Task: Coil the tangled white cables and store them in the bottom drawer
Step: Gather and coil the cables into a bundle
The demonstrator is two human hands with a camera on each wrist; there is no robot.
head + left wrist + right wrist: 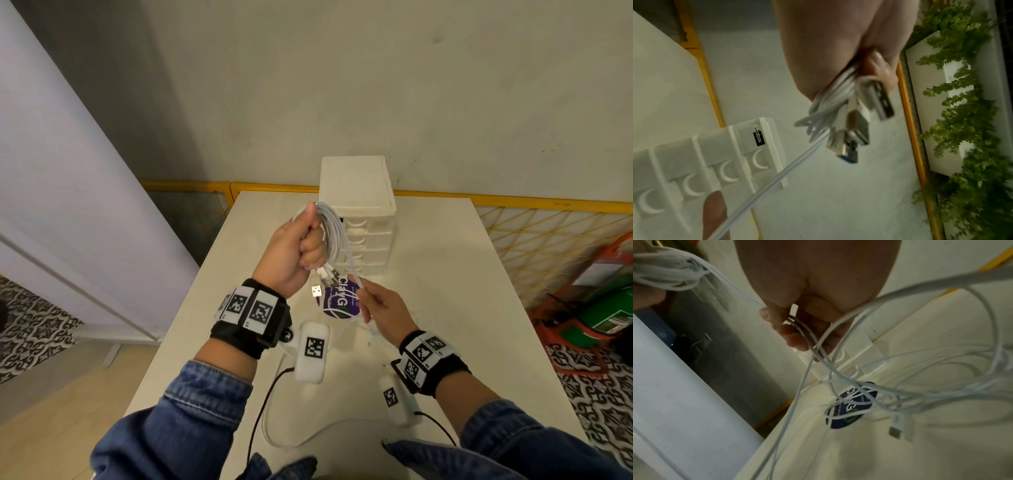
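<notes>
My left hand (301, 245) is raised above the table and grips a coil of white cables (330, 229); several USB plugs (859, 126) hang below the fist. From the coil, loose strands run down to my right hand (373, 301), which pinches them between thumb and fingers (795, 335). More tangled white cable (920, 386) trails over the table under the right hand, one plug (898, 428) dangling. The white drawer unit (363, 219) stands just behind the hands with all its drawers closed.
A round blue sticker (339, 303) lies on the white table (445, 260) under the cables. Two white tagged devices (313, 353) with black leads lie near the front edge. A yellow wire fence (534, 236) runs behind and right of the table.
</notes>
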